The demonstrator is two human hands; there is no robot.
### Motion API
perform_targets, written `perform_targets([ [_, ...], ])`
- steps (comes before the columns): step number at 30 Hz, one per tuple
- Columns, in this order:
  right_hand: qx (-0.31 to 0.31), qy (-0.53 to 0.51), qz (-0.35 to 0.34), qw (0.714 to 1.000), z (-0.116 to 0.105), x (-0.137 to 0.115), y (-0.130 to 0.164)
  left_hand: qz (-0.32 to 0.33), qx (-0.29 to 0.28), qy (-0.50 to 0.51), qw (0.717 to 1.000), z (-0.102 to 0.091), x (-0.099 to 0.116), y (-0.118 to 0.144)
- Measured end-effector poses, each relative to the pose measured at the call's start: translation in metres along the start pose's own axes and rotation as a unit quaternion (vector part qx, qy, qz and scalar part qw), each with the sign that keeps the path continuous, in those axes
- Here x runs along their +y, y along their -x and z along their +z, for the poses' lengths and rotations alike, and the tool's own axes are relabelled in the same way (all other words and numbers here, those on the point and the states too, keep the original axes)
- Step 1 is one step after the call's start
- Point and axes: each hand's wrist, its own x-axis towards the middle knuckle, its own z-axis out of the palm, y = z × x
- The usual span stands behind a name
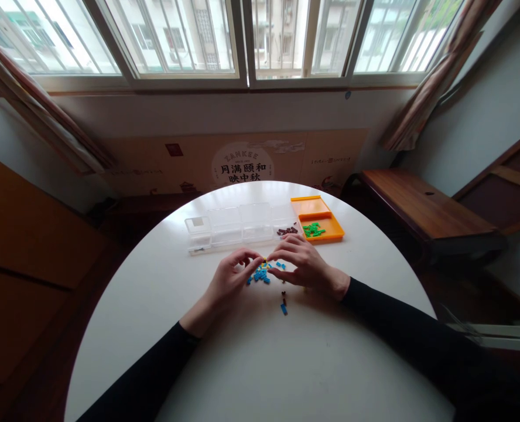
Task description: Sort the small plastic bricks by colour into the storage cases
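My left hand (236, 271) is closed in a pinch, thumb and forefinger tips meeting at a tiny dark and yellow toy brick (264, 259). Facing it, my right hand (301, 259) has its fingers stretched toward that brick and its thumb held apart below; whether a fingertip touches the brick is too small to tell. Beneath both hands lies a loose pile of blue bricks (261, 275), with some yellow and white bits among them. Closer to me, a blue brick (284, 309) lies at the end of a short row with brown pieces (284, 298).
Beyond my hands stands a clear plastic compartment box (227, 233). Dark brown bricks (287, 230) lie at its right end. Beside them, an open orange case (337, 230) holds green bricks (313, 229). All rest on a round white table (251, 363); a wooden bench (427, 202) stands to the right.
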Motion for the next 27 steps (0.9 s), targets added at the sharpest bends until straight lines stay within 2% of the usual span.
perform_targets([
  [7, 0.036, 0.002, -0.032, 0.999, 0.0017, 0.0016, -0.0020, -0.025, -0.026, 0.016, 0.999, 0.0009, -0.0024, -0.0003],
  [15, 0.033, 0.004, -0.018, 0.999, 0.0035, 0.0018, -0.0012, -0.028, -0.035, 0.037, 0.998, 0.0010, -0.0030, -0.0010],
  [27, 0.047, -0.013, -0.004, 0.999, 0.0029, 0.0026, -0.0011, 0.032, -0.023, 0.019, 0.999, -0.0002, 0.0028, 0.0018],
])
